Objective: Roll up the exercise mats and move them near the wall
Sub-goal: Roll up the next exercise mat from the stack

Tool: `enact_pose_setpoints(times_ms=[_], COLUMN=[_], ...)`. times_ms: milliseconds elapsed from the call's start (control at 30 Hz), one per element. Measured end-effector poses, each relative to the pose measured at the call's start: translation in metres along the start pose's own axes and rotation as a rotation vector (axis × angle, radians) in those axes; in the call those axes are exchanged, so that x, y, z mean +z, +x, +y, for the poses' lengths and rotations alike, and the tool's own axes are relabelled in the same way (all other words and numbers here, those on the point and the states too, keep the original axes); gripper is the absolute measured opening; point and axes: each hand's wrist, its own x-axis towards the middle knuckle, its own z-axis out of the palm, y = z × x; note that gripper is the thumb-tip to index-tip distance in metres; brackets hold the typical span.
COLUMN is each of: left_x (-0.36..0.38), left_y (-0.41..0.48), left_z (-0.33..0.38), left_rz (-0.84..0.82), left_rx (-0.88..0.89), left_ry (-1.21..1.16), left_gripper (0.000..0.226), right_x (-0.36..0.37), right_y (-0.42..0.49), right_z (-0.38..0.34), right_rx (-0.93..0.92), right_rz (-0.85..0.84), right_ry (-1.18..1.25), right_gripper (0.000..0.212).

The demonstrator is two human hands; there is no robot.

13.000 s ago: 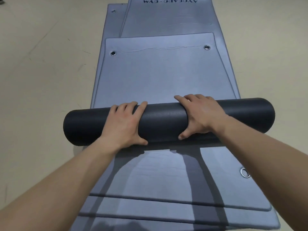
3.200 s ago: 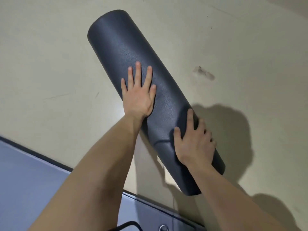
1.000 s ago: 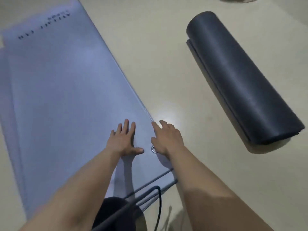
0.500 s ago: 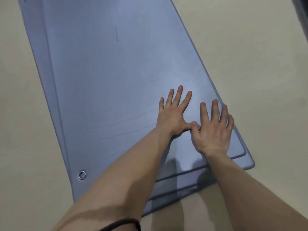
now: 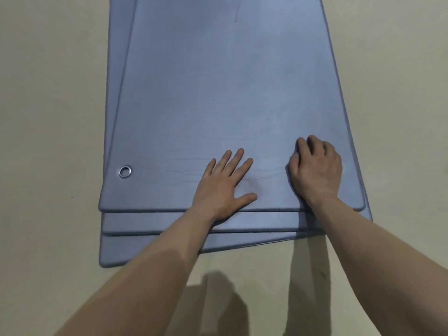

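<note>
- Compared with half a second ago, the hands are moving apart: the left hand (image 5: 225, 187) is lying flat near the middle of the near edge of the top mat (image 5: 230, 93), its grip open.
- The right hand (image 5: 315, 170) is resting near the right near corner with the fingers curled, and it is holding nothing that I can see.
- The view is now facing the stack squarely, so in my judgement the person is preparing to roll this mat from the near edge.
- The rolled dark mat seen one second ago is no longer showing.
- The middle mat (image 5: 150, 220) and the bottom mat (image 5: 145, 248) are sticking out below, and they could be dragged along.
- A metal eyelet (image 5: 125, 171) is sitting at the left near corner; everything is lying on the beige floor (image 5: 48, 117).
</note>
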Motion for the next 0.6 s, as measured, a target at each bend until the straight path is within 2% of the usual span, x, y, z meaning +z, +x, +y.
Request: enact_pose_setpoints(times_ms=[67,167,233,300,433,500,600], left_x=[0.002,0.0,-0.004,-0.003,-0.009,-0.023,-0.053], left_y=[-0.035,-0.069,-0.079,-0.081,-0.069,-0.062,-0.053], left_z=[-0.012,-0.023,-0.028,-0.033,-0.043,-0.041,-0.033], left_rz=[0.002,0.016,0.068,0.102,-0.031,-0.097,-0.166], left_rx=[-0.046,-0.11,-0.105,-0.033,0.114,0.186,0.288], left_ry=[0.002,0.005,0.025,0.158,0.505,0.578,0.558], left_gripper=[0.084,0.081,0.072,0.065,0.059,0.053,0.037], right_x=[0.001,0.013,0.012,0.011,0.01,0.006,0.003], right_y=[-0.024,-0.067,-0.073,-0.074,-0.073,-0.076,-0.083], right_z=[-0.012,-0.021,-0.016,-0.012,-0.013,-0.017,-0.027], right_rx=[-0.129,-0.272,-0.327,-0.354,-0.368,-0.464,-0.592], right_rz=[-0.078,-0.273,-0.327,-0.33,-0.281,-0.198,0.014], right_ry=[-0.018,-0.075,-0.087,-0.103,-0.081,-0.071,0.007], right_gripper=[0.055,0.088,0.103,0.111,0.089,0.07,0.038])
